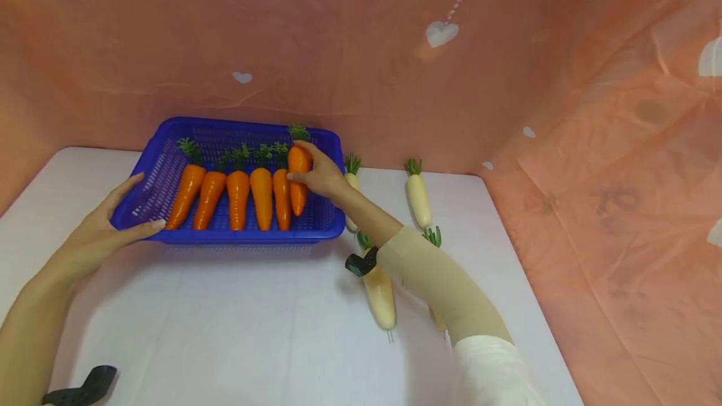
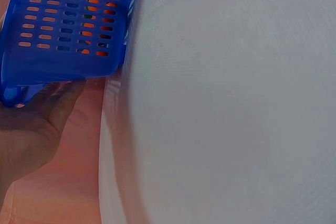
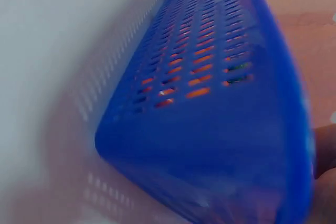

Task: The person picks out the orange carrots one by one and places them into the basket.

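Note:
A blue plastic basket (image 1: 242, 238) with perforated walls stands at the back left of the table in the head view. My left hand (image 1: 93, 237) grips its left end, thumb over the front corner of the rim; in the left wrist view the fingers reach round the basket wall (image 2: 63, 64). Inside, several orange carrots (image 1: 238, 199) with green tops lie side by side in a row. At the right end of that row, my right hand (image 1: 324, 174) pinches another carrot (image 1: 299, 196) near its top, inside the basket. The basket's side (image 3: 210, 129) hides most of this hand in the right wrist view.
Several white radishes with green leaves lie right of the basket: one radish (image 1: 418, 199) at the back, another radish (image 1: 379, 296) nearer, others partly behind the right arm. An orange sheet (image 1: 350, 49) with white hearts hangs behind and to the right of the white table (image 1: 237, 318).

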Demonstrator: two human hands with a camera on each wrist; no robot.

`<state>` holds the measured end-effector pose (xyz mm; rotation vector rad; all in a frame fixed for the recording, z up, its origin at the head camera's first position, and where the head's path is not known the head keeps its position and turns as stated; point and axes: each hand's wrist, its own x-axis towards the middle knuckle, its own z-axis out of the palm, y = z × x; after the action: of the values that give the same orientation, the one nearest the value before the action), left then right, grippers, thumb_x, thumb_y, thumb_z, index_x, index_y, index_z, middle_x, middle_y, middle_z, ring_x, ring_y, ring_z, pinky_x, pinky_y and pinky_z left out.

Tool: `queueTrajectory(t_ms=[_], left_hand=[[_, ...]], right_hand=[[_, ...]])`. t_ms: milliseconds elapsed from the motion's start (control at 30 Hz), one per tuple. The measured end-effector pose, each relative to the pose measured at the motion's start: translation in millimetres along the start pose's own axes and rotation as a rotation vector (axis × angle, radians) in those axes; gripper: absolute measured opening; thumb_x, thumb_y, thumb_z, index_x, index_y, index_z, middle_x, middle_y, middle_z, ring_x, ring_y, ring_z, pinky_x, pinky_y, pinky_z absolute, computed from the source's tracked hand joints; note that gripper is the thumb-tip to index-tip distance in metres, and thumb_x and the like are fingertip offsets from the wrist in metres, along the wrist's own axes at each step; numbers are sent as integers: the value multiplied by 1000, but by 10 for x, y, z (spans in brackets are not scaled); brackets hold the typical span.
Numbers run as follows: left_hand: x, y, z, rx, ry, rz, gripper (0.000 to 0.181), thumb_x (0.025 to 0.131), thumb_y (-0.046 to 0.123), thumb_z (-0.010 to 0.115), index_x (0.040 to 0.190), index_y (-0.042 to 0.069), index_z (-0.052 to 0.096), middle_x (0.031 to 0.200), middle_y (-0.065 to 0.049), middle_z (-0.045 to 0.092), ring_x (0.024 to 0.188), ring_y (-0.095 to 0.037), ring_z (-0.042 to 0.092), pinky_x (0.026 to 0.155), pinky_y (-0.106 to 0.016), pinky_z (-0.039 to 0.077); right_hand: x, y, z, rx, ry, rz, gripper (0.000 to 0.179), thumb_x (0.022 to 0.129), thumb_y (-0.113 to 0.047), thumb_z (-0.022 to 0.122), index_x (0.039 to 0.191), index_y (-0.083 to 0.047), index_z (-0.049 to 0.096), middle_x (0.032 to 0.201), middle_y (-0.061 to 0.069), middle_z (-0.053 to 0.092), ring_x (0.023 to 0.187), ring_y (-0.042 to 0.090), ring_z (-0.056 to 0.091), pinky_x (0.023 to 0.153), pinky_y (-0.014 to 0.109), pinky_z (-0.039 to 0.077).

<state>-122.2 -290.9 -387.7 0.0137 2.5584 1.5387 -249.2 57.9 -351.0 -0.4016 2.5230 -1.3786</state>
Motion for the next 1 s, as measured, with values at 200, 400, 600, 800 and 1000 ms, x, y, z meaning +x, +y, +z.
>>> queueTrajectory(t_ms=[200,400,600,800,1000], left_hand=[[3,20,14,9,-6,-6,91,98,30,63,157,43,-5,162,-21,-16,142,-54,-17,105,-77,-9],[2,37,42,-12,-10,-8,91,98,29,63,157,43,-5,162,-21,-17,143,-53,-17,105,-76,-9],[37,33,37,0,-12,-7,92,98,30,63,157,43,-5,162,-22,-16,143,-54,-15,106,-76,-8],[35,17,12,119,-9,-2,93,97,39,62,158,37,-7,162,-27,-10,142,-59,-7,104,-79,-2],[6,23,-1,352,69,73,92,95,44,63,161,26,2,158,-34,7,137,-65,11,103,-79,11]], right_hand=[[59,46,151,41,64,73,68,91,-10,72,151,-20,43,146,12,49,116,28,57,85,35,54],[69,47,191,2,74,152,70,89,-7,72,152,-21,44,151,11,46,130,30,50,98,40,50],[73,7,139,-6,12,203,80,87,0,71,155,-26,38,155,9,40,136,26,44,95,34,48],[-14,-37,6,63,-19,191,78,89,-3,70,156,-26,36,159,9,34,134,29,44,101,41,46],[-201,-35,-272,-149,-58,35,71,94,-27,69,156,-28,35,146,9,51,128,30,53,101,42,48]])
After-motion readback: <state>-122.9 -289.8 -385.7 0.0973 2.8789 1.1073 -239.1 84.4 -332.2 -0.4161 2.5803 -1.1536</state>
